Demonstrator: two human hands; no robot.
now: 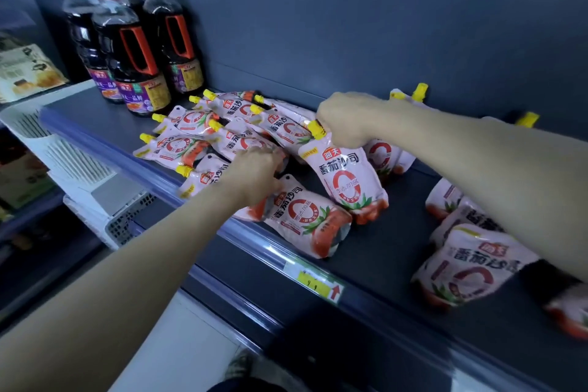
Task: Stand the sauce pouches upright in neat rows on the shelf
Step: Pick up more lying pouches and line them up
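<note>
Several pink-and-white sauce pouches with yellow caps lie in a loose pile [203, 134] on the dark shelf [375, 251]. My right hand [345, 119] grips the capped top of one pouch [348, 181], which stands nearly upright at mid-shelf. My left hand [254, 175] rests on the pile and closes on the top of a flat-lying pouch [307, 216] near the front edge. More pouches stand upright at the right [467, 264], partly hidden by my right forearm. Another upright pouch [383, 156] stands just behind the held one.
Several dark soy sauce bottles [136, 51] with red handles stand at the shelf's back left. A yellow price tag [318, 283] sits on the shelf's front rail. White plastic baskets [76, 156] lie on the lower level at left. The dark back wall [350, 25] rises behind.
</note>
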